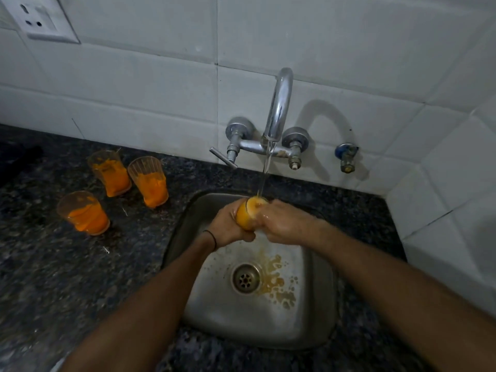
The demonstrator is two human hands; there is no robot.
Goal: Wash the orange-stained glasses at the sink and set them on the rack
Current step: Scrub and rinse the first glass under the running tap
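An orange-stained glass (247, 214) is held over the steel sink (316, 304), mouth up under the running stream of water (265, 170). My left hand (228, 228) grips its lower body from the left. My right hand (281, 222) wraps around its right side near the rim, fingers wet. Three more glasses with orange residue stand upright on the dark counter to the left: one at the front (84, 213), one at the back (108, 171) and one beside it (149, 181).
The chrome wall tap (277, 108) has a lever handle (222, 157) sticking out to the left and a second valve (347, 157) at the right. Orange water pools near the drain (245, 279). White tiled walls close the back and right side. No rack is in view.
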